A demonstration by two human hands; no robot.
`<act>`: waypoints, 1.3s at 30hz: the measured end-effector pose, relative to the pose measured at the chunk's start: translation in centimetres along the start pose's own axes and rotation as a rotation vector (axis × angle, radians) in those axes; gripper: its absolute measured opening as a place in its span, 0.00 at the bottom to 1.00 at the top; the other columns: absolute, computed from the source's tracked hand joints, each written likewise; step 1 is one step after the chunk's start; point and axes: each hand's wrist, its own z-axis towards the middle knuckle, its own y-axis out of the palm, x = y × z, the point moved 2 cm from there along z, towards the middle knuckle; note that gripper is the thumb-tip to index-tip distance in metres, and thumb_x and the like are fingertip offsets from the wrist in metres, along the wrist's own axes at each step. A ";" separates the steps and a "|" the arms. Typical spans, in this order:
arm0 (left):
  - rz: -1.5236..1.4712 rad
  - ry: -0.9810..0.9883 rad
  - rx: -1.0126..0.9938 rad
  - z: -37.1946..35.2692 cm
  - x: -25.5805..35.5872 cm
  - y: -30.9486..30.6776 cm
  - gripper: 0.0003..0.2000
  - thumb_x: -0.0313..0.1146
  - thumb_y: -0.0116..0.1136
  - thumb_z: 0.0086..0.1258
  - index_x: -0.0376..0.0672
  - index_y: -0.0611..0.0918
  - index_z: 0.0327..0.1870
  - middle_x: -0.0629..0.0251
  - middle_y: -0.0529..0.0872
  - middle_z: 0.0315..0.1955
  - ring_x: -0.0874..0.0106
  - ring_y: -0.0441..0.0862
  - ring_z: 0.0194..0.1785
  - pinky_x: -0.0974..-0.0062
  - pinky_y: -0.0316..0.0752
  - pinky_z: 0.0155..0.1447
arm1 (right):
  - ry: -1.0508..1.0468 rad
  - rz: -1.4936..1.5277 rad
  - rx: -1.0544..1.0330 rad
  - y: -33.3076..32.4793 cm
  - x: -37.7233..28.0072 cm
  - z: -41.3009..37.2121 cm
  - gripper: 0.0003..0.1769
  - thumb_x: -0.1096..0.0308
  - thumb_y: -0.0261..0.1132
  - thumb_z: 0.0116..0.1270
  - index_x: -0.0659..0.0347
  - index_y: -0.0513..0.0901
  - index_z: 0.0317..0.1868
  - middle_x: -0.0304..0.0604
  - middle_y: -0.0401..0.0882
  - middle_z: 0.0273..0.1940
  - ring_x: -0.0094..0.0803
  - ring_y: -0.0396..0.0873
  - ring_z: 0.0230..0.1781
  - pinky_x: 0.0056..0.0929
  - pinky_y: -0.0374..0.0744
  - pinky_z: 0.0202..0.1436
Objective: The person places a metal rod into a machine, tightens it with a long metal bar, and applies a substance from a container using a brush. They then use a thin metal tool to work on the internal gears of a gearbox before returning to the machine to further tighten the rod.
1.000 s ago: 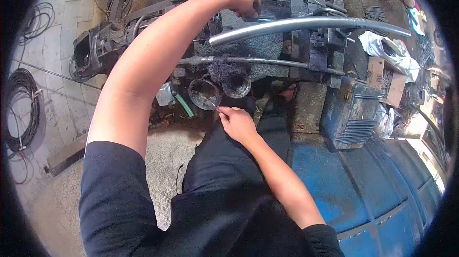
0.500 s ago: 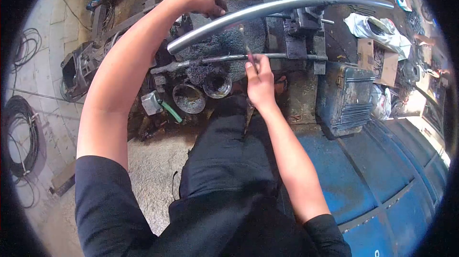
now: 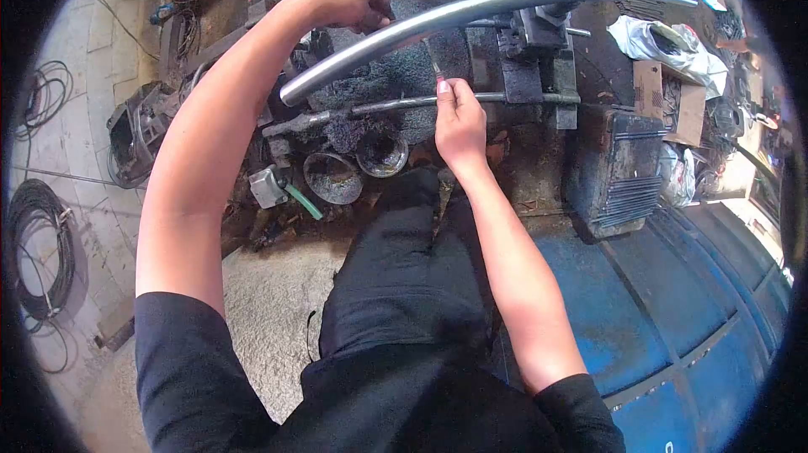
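A long curved metal pipe (image 3: 404,35) slants across the upper middle, its nearer end at the left. My left hand (image 3: 360,5) is at the far side of this pipe, with bent fingers pointing down; what is in them is hidden. Below the pipe, my right hand (image 3: 460,120) pinches a thin tool (image 3: 433,60) with a reddish handle and a slim, pale shaft. That tool points up toward the pipe's underside. Under my right hand runs a straight metal bar (image 3: 396,105). A dark metal clamp-like block (image 3: 540,29) stands beneath the pipe's right part.
Two round metal bowls (image 3: 333,178) and a green-handled tool (image 3: 303,200) lie at the lower left of the bench. A ribbed metal box (image 3: 627,171) stands at the right, beside blue metal panels (image 3: 606,301). Coiled cable (image 3: 42,251) lies at far left.
The pipe's near end appears slightly lower and further left. My right hand has shifted a little, and the tool's shaft leans slightly differently. My left hand stays nearly in place.
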 end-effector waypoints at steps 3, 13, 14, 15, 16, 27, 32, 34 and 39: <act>-0.005 0.014 0.005 0.1 -0.2 0.1 0.15 0.35 0.63 0.66 0.40 0.86 0.51 0.61 0.89 0.33 0.71 0.84 0.32 0.70 0.81 0.41 | -0.007 -0.009 0.006 0.0 -0.2 0.0 0.15 0.58 0.54 0.75 0.62 0.78 0.41 0.55 0.80 0.28 0.56 0.82 0.34 0.46 0.75 0.36; -0.009 0.018 0.004 -0.3 0.5 -0.1 0.13 0.33 0.62 0.66 0.39 0.86 0.49 0.59 0.89 0.33 0.71 0.85 0.32 0.71 0.81 0.42 | 0.046 -0.012 0.025 0.2 0.3 -3.0 0.11 0.63 0.56 0.74 0.62 0.79 0.42 0.56 0.79 0.26 0.57 0.81 0.32 0.45 0.75 0.32; 0.022 0.039 0.057 -0.5 0.6 0.0 0.13 0.34 0.62 0.66 0.40 0.86 0.49 0.55 0.89 0.34 0.66 0.87 0.35 0.68 0.80 0.45 | 0.055 -0.042 0.031 0.1 0.2 -3.3 0.10 0.63 0.56 0.74 0.61 0.79 0.42 0.56 0.79 0.26 0.56 0.81 0.30 0.44 0.75 0.31; 0.023 0.039 0.060 -0.7 0.6 -0.1 0.13 0.34 0.62 0.66 0.40 0.86 0.49 0.55 0.89 0.34 0.66 0.87 0.35 0.68 0.80 0.45 | 0.052 -0.042 0.031 0.2 0.0 -3.0 0.10 0.63 0.56 0.74 0.61 0.79 0.42 0.56 0.79 0.26 0.56 0.81 0.30 0.44 0.75 0.31; 0.063 0.053 0.192 -1.1 0.5 -0.4 0.14 0.34 0.62 0.65 0.39 0.86 0.49 0.52 0.89 0.37 0.64 0.86 0.38 0.67 0.79 0.48 | -0.010 -0.038 0.043 0.3 -0.2 -2.9 0.10 0.64 0.57 0.74 0.61 0.79 0.42 0.56 0.79 0.26 0.56 0.81 0.30 0.45 0.75 0.31; -0.410 -0.262 1.111 -15.6 2.6 4.6 0.15 0.35 0.61 0.69 0.34 0.85 0.49 0.62 0.86 0.29 0.78 0.78 0.32 0.77 0.74 0.39 | 0.038 -0.231 -0.128 1.0 -4.5 0.0 0.14 0.56 0.53 0.75 0.57 0.79 0.45 0.60 0.82 0.32 0.63 0.80 0.39 0.56 0.76 0.43; -0.349 -0.479 1.010 -18.4 4.8 8.4 0.13 0.32 0.62 0.68 0.34 0.85 0.49 0.60 0.87 0.30 0.78 0.79 0.32 0.76 0.74 0.40 | 0.105 -0.334 -0.255 0.6 -6.0 1.3 0.14 0.57 0.52 0.75 0.55 0.80 0.45 0.59 0.83 0.34 0.59 0.82 0.41 0.53 0.79 0.46; -0.368 -0.504 0.885 -18.3 5.5 10.1 0.12 0.31 0.61 0.69 0.34 0.85 0.48 0.54 0.88 0.32 0.74 0.83 0.34 0.73 0.77 0.43 | 0.096 -0.388 -0.289 0.5 -7.3 1.8 0.14 0.57 0.52 0.76 0.56 0.80 0.45 0.58 0.84 0.36 0.58 0.82 0.42 0.52 0.79 0.47; -0.348 -0.445 0.536 -14.5 7.8 15.5 0.12 0.35 0.59 0.68 0.41 0.85 0.48 0.47 0.86 0.39 0.50 0.84 0.45 0.59 0.78 0.50 | 0.033 -0.487 -0.264 0.3 -7.0 1.9 0.16 0.56 0.50 0.76 0.57 0.80 0.45 0.57 0.84 0.39 0.58 0.82 0.44 0.54 0.79 0.49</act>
